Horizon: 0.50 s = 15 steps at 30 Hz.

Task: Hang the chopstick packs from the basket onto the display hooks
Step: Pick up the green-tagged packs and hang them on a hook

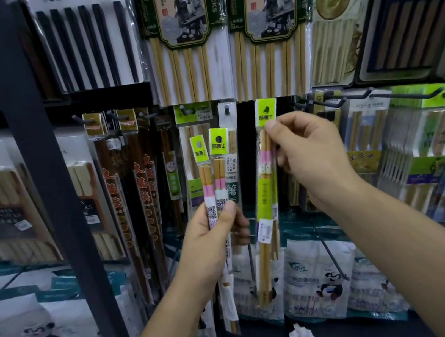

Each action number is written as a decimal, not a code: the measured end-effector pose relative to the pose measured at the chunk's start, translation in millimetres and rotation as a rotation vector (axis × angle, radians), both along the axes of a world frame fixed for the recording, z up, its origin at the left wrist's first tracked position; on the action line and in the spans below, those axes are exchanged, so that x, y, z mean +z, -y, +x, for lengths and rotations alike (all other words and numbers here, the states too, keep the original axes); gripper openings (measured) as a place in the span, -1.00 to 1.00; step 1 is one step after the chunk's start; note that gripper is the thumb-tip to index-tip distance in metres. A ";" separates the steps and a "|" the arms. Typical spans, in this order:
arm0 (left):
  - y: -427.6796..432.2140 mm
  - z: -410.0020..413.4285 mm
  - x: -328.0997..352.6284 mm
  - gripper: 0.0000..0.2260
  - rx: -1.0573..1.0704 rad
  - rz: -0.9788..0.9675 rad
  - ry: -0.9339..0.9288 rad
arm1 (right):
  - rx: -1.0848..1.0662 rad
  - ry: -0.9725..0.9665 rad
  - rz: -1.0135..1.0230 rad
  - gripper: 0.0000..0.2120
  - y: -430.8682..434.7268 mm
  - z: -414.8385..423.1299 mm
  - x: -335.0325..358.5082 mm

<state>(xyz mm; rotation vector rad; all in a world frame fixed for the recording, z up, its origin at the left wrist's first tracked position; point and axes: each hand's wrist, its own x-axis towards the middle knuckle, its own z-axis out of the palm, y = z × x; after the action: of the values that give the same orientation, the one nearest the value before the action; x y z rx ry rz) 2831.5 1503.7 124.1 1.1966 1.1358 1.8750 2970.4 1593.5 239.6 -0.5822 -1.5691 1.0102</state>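
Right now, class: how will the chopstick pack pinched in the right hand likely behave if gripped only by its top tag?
The chopstick pack probably stays stiff, since the sticks inside look rigid. It seems light: the right hand holds it by fingertips. Its glossy sleeve may be slippery.

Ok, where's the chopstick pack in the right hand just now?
The slim lime-green-labelled chopstick pack hangs centre-right in the head view, pinched near its header by the right hand, right of the two matching packs in the left hand's grip.

Two packs point(214, 187) left of raised pack point(268, 184)
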 end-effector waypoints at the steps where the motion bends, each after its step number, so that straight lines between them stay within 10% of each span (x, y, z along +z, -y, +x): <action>1: 0.0 -0.6 -0.2 -0.72 0.008 -0.007 -0.022 | -0.022 -0.003 0.017 -0.79 -1.0 -0.5 2.3; 15: -0.6 2.1 0.9 -0.57 -0.096 -0.028 -0.007 | -0.128 0.006 0.008 -0.73 -11.4 -6.9 11.0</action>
<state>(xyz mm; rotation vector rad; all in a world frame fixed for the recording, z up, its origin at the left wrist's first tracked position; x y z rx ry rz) 2833.7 1504.3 125.0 1.2210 1.0856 1.7787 2963.5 1604.9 250.7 -0.6724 -1.5200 0.9062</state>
